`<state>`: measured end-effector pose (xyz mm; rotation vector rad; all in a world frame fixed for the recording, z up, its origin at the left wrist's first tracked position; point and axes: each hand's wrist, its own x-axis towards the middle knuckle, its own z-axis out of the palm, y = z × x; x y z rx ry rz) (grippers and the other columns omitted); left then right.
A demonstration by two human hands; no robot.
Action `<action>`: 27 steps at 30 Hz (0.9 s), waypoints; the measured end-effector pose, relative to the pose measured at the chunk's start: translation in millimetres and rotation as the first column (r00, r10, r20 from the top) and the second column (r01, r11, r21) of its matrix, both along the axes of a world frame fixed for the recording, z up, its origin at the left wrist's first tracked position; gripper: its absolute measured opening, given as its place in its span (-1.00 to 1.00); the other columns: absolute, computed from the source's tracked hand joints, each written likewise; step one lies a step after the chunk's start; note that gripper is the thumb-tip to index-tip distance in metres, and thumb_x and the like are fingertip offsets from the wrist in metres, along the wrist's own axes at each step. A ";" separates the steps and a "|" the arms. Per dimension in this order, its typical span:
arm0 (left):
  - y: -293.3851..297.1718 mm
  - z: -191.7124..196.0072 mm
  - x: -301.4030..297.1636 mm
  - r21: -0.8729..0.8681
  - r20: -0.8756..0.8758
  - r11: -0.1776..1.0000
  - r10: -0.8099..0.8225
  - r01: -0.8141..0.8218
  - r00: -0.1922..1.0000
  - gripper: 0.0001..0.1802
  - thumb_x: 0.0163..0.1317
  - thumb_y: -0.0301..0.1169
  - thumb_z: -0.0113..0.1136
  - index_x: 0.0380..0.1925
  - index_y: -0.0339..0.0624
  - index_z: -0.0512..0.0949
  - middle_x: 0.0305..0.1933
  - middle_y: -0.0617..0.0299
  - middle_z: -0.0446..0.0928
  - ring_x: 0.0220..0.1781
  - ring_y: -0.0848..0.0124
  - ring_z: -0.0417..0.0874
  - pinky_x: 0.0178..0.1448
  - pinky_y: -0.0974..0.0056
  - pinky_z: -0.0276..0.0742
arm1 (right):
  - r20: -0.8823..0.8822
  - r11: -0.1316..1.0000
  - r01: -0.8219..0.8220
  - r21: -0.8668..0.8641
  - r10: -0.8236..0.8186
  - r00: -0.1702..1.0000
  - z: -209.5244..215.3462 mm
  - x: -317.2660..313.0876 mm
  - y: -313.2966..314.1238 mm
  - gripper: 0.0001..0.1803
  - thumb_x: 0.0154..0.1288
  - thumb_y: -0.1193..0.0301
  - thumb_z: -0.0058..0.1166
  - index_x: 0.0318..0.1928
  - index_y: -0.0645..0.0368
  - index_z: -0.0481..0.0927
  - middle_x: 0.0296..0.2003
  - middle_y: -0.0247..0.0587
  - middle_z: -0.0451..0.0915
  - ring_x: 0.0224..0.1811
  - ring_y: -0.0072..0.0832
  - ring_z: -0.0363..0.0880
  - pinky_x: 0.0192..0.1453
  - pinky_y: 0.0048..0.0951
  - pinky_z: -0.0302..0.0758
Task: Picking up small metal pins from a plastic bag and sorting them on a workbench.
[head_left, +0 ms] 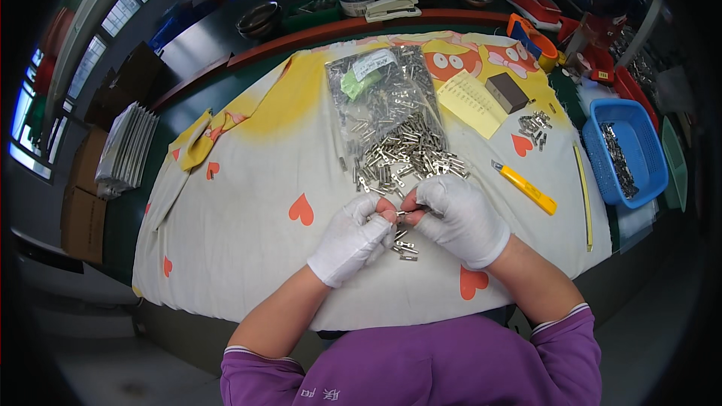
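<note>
left hand (352, 237) gloved, fingers curled, pinching small metal clip (404, 213) | right hand (460, 218) gloved, pinching same clip, fingertips meeting | near tabletop's front edge | clip pile (398, 162) just behind

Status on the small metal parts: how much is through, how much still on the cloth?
Done: a few parts lie apart below the hands, more in the blue basket. In hand: left hand and right hand pinch one metal piece. Left: a large loose pile spilling from the clear bag.
</note>
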<state>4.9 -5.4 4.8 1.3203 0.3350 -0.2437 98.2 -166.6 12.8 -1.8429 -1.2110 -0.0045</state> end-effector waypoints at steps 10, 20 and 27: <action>-2.3 1.3 -0.7 0.012 0.019 1.000 0.006 -0.006 1.000 -0.82 0.26 -0.25 0.01 -0.33 -0.12 0.37 -0.59 0.35 0.37 -0.74 0.65 0.20 -0.68 0.53 0.08 | -0.043 1.000 0.000 -0.026 -0.001 0.999 -0.1 0.8 -0.6 -0.87 0.02 0.43 0.16 -0.40 0.18 0.52 -0.50 -0.18 0.50 -0.39 -0.22 0.50 -0.32 -0.30 0.43; -3.1 1.1 0.4 0.041 -0.019 0.999 0.020 -0.019 1.000 -0.70 0.29 -0.16 -0.03 -0.36 -0.19 0.40 -0.67 0.34 0.34 -0.77 0.65 0.19 -0.70 0.52 0.05 | -0.043 1.000 0.016 0.005 -0.016 0.999 -0.9 0.0 -0.5 -0.86 0.01 0.42 0.18 -0.38 0.15 0.54 -0.48 -0.20 0.52 -0.39 -0.25 0.51 -0.33 -0.32 0.44; -1.9 -1.0 -0.4 0.023 -0.002 1.000 0.011 -0.011 1.000 -0.66 0.29 -0.10 -0.04 -0.37 -0.19 0.39 -0.67 0.35 0.35 -0.75 0.64 0.21 -0.69 0.52 0.06 | -0.023 1.000 0.014 0.006 -0.014 1.000 -1.8 0.3 0.0 -0.87 0.02 0.42 0.18 -0.38 0.15 0.55 -0.47 -0.21 0.54 -0.38 -0.26 0.53 -0.32 -0.34 0.45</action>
